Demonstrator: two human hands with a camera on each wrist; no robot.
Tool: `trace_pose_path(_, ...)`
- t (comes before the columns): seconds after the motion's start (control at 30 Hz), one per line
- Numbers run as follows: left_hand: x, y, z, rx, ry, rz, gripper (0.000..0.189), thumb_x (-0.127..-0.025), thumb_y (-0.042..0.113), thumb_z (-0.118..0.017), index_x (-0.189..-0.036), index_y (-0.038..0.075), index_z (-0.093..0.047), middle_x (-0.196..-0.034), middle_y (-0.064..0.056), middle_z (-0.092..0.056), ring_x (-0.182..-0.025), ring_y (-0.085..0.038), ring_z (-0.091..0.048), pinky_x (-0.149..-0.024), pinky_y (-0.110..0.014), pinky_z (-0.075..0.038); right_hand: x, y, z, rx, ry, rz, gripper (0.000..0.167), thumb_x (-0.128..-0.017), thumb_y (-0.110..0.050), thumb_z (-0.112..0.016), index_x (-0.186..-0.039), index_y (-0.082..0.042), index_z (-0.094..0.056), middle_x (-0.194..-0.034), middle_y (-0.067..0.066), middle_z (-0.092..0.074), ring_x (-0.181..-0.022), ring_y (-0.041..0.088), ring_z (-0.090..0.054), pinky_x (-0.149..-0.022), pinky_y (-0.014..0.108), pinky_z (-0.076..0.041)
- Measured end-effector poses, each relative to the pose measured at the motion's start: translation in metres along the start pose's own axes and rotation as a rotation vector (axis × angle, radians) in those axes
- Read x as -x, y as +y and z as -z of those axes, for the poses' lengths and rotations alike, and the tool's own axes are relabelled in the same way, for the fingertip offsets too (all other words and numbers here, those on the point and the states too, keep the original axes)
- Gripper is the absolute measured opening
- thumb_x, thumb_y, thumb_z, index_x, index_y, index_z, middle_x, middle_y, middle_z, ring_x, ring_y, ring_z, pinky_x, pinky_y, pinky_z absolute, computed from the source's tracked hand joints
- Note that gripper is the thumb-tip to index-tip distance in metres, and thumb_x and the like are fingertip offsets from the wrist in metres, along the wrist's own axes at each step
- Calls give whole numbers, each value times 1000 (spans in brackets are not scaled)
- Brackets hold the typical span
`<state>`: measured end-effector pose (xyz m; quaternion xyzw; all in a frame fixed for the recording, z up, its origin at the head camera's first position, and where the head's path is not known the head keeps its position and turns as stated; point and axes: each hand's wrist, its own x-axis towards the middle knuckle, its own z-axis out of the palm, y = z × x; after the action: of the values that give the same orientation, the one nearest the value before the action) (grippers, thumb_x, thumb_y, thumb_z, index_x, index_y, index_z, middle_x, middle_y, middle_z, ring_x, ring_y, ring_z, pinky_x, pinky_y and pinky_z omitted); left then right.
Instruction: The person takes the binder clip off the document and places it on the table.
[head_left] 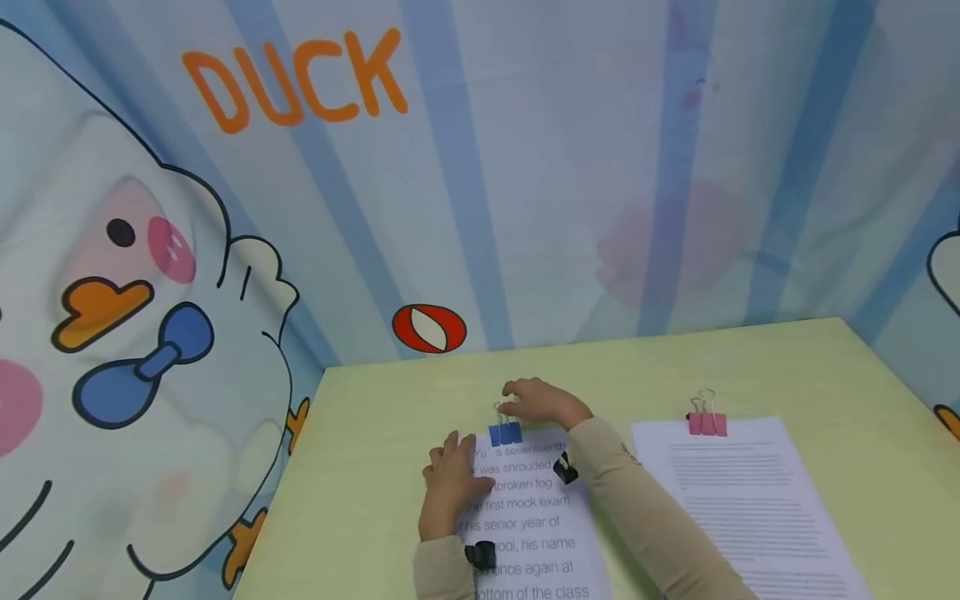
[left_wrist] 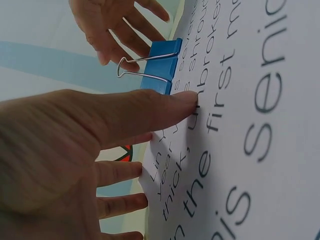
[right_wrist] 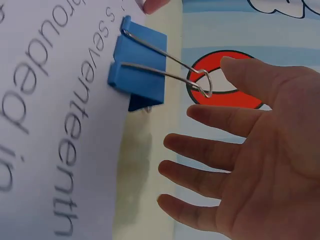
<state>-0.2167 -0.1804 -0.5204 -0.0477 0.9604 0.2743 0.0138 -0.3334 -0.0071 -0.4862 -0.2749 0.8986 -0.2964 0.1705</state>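
Note:
A blue binder clip (head_left: pixel 506 433) is clamped on the top edge of a large-print sheet (head_left: pixel 525 525), its wire handles sticking up. My left hand (head_left: pixel 452 482) rests at the sheet's upper left edge, thumb (left_wrist: pixel 175 107) on the printed side and the other fingers spread beyond the edge. Just past the clip is my right hand (head_left: pixel 542 402). In the right wrist view its fingers (right_wrist: pixel 205 150) are loosely extended around the wire handles (right_wrist: pixel 170 70), with a gap between them and the wire.
To the right lies a stack of small-print paper (head_left: pixel 750 500) with a pink binder clip (head_left: pixel 708 423) on its top edge. Both rest on a pale yellow table (head_left: pixel 360 467). Behind it hangs a striped blue backdrop (head_left: pixel 555 208) with a cartoon duck.

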Motion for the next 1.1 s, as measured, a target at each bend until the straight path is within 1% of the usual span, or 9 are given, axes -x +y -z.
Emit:
trace_pose_path(0.17, 1, 1, -2, 1, 1, 5, 72, -76, 14, -87, -140, 1, -57, -153, -25, -40, -132, -48, -37, -105, -66, -30, -2, -1, -7, -56, -20, 15, 32, -104, -25, -57, -124, -3, -67, -122, 13, -67, -114, 31, -62, -98, 49, -47)
trace_pose_path(0.3, 2, 1, -3, -3, 8, -14, 72, -76, 14, -88, -139, 0, -58, -152, -26, -41, -131, -48, -38, -104, -67, -31, 0, -5, -8, -79, -14, 21, 26, -104, -23, -58, -117, -4, -69, -109, 7, -69, -95, 21, -64, -87, 43, -50)
trace_pose_path(0.43, 2, 0, -3, -10, 10, -29, 72, -75, 14, -88, -139, 0, -58, -151, -27, -41, -130, -49, -39, -102, -68, -31, 1, -6, -8, -78, -12, 13, 25, -104, -24, -57, -113, -4, -69, -100, 3, -67, -83, 15, -59, -80, 38, -49)
trace_pose_path(0.7, 2, 0, -2, -16, 12, -25, 71, -75, 14, -88, -139, 0, -58, -151, -26, -42, -129, -48, -39, -103, -67, -31, 1, -8, -7, -124, -35, -11, 28, -104, -27, -56, -97, -4, -71, -82, 3, -62, -68, 15, -52, -66, 31, -43)
trace_pose_path(0.8, 2, -1, -3, -20, 10, -32, 71, -75, 14, -88, -139, 1, -58, -151, -26, -43, -129, -48, -39, -102, -67, -31, 0, -8, -8, -147, -35, 7, 30, -103, -27, -57, -89, -4, -70, -75, 0, -57, -61, 13, -48, -62, 28, -41)
trace_pose_path(0.9, 1, -1, -3, -22, 8, -36, 72, -75, 14, -88, -138, 1, -58, -150, -26, -43, -128, -48, -40, -101, -67, -31, -2, -7, -8, -161, -29, 34, 33, -102, -25, -60, -77, -4, -65, -67, -1, -50, -55, 12, -41, -58, 27, -38)
trace_pose_path(1.0, 0, -2, -3, -21, 2, -32, 72, -75, 14, -88, -139, 1, -58, -150, -26, -43, -128, -48, -39, -101, -67, -31, -4, -8, -8, -149, -4, 50, 26, -99, -23, -65, -80, -6, -65, -71, -3, -54, -59, 10, -46, -62, 27, -42)
trace_pose_path(1.07, 0, -2, -2, -20, 3, -31, 72, -75, 14, -88, -138, 1, -58, -150, -26, -43, -128, -48, -39, -101, -67, -31, -5, -10, -7, -131, 16, 50, 19, -97, -23, -69, -91, -5, -69, -81, -2, -61, -69, 12, -54, -69, 30, -48)
trace_pose_path(1.1, 0, -2, -2, -18, 4, -31, 72, -75, 14, -88, -138, 1, -58, -150, -26, -43, -128, -48, -39, -101, -67, -31, -6, -11, -7, -125, 24, 43, 20, -96, -23, -71, -100, -4, -70, -88, 0, -65, -77, 14, -59, -74, 33, -50)
